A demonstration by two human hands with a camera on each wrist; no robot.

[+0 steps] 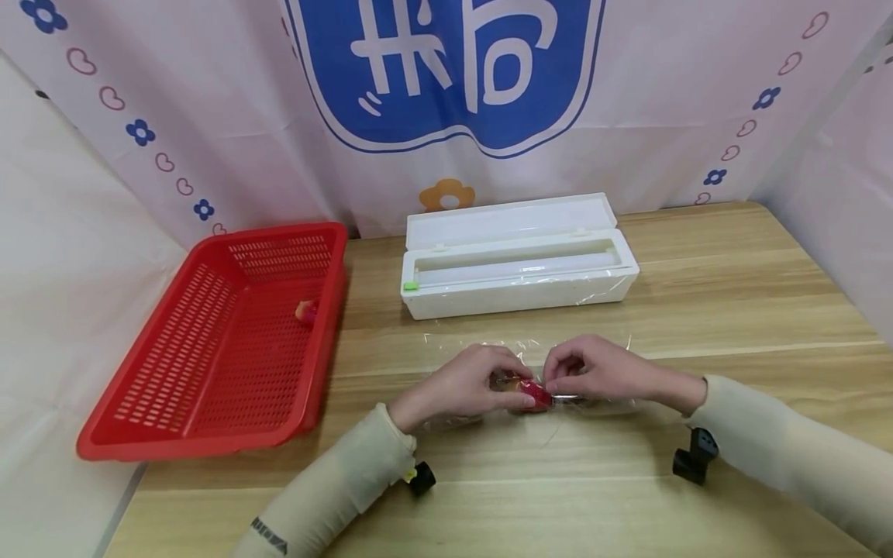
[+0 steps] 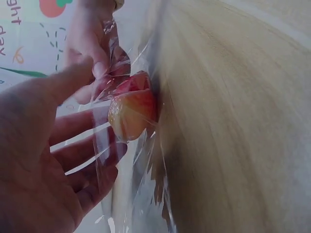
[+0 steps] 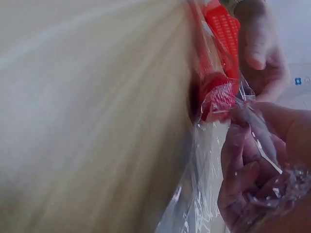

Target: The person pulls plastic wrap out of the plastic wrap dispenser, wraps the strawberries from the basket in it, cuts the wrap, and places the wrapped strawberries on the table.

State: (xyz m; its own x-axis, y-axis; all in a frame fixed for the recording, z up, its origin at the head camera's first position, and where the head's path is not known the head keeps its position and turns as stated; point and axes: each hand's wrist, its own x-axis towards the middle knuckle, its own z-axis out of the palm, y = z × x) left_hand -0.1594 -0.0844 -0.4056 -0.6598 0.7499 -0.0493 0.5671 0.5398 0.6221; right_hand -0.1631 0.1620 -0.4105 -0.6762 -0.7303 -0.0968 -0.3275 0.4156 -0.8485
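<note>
A small red-and-yellow fruit, its exact kind unclear, lies in clear plastic wrap on the table. My left hand holds it from the left through the film, thumb in front and fingers curved behind. To the right of the fruit, my right hand pinches a gathered twist of the wrap between thumb and fingers. In the right wrist view, the film is drawn tight over the fruit's red end, and crumpled film lies across the right palm.
Behind the hands stands a white wrap dispenser box, lid up, a roll inside. A red plastic basket sits at left with another red-and-yellow fruit in it. A printed cloth hangs along the table's back edge.
</note>
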